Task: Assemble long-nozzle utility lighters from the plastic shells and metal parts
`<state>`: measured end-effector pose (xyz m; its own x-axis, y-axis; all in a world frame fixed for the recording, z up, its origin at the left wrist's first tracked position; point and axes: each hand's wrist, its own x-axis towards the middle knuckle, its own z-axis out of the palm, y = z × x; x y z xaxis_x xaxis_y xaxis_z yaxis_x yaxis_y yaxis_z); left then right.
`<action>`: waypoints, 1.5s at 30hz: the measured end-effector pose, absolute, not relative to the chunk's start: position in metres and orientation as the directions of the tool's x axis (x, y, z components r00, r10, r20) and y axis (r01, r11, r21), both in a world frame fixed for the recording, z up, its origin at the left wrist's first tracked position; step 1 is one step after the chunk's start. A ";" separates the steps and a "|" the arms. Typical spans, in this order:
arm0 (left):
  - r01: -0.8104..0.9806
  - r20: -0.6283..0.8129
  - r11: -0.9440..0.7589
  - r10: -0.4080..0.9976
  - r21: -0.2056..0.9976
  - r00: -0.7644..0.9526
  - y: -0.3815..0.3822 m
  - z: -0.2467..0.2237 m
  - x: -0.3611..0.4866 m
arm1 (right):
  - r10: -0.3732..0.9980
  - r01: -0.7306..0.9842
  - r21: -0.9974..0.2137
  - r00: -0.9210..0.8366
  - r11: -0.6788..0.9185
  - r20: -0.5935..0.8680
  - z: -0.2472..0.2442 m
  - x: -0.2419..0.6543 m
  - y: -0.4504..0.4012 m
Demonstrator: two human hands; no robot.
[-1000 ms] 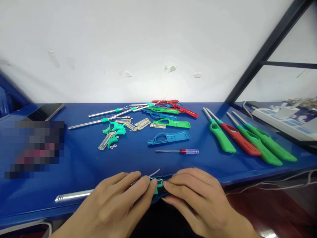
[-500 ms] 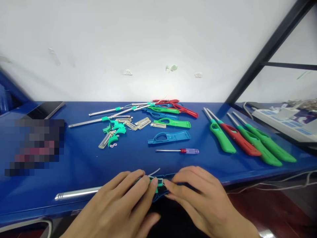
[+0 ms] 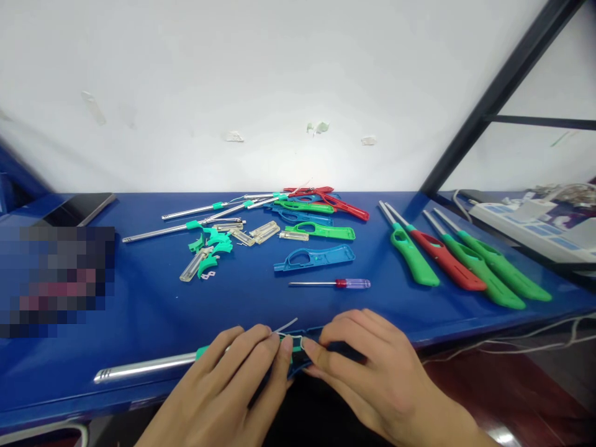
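We see the front edge of the blue tabletop (image 3: 242,298) run beneath both forearms; the metal barrel (image 3: 146,366) of the opened utility lighter (image 3: 298,357) lies just inside it, left of the hands. A strip of tabletop separates the hands from the screwdriver (image 3: 352,283). Beyond this we note a blue handle half (image 3: 321,257), a green handle half (image 3: 326,231), clear fuel cartridges (image 3: 265,232) and teal triggers (image 3: 218,239), with further barrels behind; four assembled lighters (image 3: 447,261) lie to the right, near a power strip (image 3: 535,226). The white wall (image 3: 288,81) stands behind. The left hand (image 3: 228,379), palm down, closes its fingers over the lighter where barrel meets handle. The right hand (image 3: 377,366) has thumb and index finger nearly together on the opened handle, beside a looped white wire (image 3: 292,338); we cannot tell whether they pinch the wire.
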<state>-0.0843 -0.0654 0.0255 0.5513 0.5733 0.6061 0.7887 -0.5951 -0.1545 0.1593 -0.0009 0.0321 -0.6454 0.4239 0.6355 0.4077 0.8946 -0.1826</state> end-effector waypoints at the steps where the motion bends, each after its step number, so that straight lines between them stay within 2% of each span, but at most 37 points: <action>1: 0.781 0.583 -0.604 0.581 -0.157 0.567 -0.066 0.024 -0.085 | 0.440 0.406 -0.208 -0.642 0.890 0.628 0.032 0.161 -0.001; 4: 0.780 0.548 -0.606 0.604 -0.155 0.578 -0.068 0.022 -0.087 | 0.458 0.390 -0.260 -0.601 0.883 0.654 0.029 0.165 -0.002; 7: 0.783 0.575 -0.602 0.589 -0.157 0.568 -0.068 0.024 -0.086 | 0.471 0.426 -0.256 -0.542 0.868 0.696 0.027 0.170 -0.003; 12: 0.785 0.617 -0.601 0.563 -0.152 0.550 -0.067 0.030 -0.086 | 0.567 0.491 -0.301 -0.593 0.817 0.572 0.026 0.172 -0.004; 17: 0.787 0.545 -0.612 0.633 -0.083 0.550 -0.065 0.029 -0.096 | 0.618 0.453 -0.421 -0.586 0.786 0.523 0.031 0.172 -0.001; 21: 0.728 0.576 -0.662 0.529 -0.180 0.623 -0.055 0.041 -0.096 | 0.699 0.459 -0.553 -0.610 0.695 0.373 0.042 0.170 0.001; 24: 0.646 0.540 -0.715 0.444 -0.267 0.715 -0.048 0.053 -0.094 | 0.746 0.459 -0.644 -0.605 0.612 0.278 0.049 0.168 0.004; 30: 0.593 0.608 -0.767 0.355 -0.246 0.710 -0.037 0.056 -0.090 | 0.758 0.418 -0.720 -0.611 0.555 0.230 0.052 0.166 0.006; 34: 0.562 0.556 -0.791 0.361 -0.242 0.748 -0.034 0.054 -0.089 | 0.766 0.429 -0.722 -0.605 0.543 0.217 0.053 0.166 0.006; 35: 0.578 0.631 -0.782 0.332 -0.231 0.701 -0.035 0.052 -0.090 | 0.769 0.439 -0.721 -0.607 0.536 0.202 0.054 0.165 0.007; 39: 0.650 0.587 -0.734 0.443 -0.197 0.678 -0.044 0.044 -0.103 | 0.776 0.480 -0.719 -0.617 0.502 0.130 0.058 0.164 0.009; 42: 0.654 0.455 -0.721 0.513 -0.232 0.727 -0.051 0.042 -0.115 | 0.778 0.485 -0.717 -0.615 0.501 0.128 0.056 0.165 0.010; 45: 0.702 0.457 -0.686 0.571 -0.190 0.682 -0.053 0.038 -0.125 | 0.783 0.492 -0.704 -0.604 0.512 0.148 0.050 0.168 0.009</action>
